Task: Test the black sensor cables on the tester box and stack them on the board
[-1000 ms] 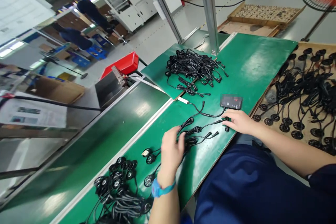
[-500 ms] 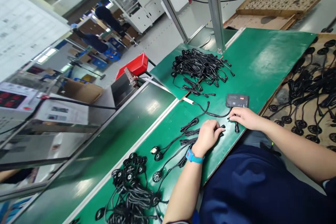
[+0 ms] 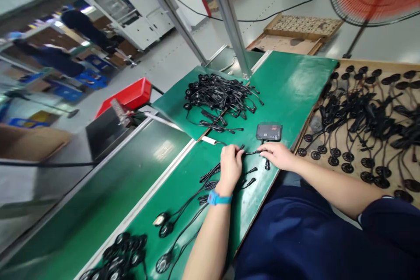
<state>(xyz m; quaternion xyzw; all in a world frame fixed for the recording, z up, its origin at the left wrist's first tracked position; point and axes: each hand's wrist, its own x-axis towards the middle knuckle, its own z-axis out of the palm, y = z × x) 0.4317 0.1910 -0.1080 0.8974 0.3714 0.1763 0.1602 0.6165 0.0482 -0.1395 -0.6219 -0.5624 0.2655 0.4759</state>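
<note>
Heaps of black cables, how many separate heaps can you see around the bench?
3. One cable heap lies on the far green mat, one near heap sits at the bottom edge, partly cut off, and one spread heap covers the board on the right.

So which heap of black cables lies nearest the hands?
The few loose cables stretched out under the left hand; the tangled heap lies beyond the small black box.

No legible text, label, brand or number, small black box on the desk bears a red patch, too blurred to read, white cabinet screen likewise unreadable
</note>
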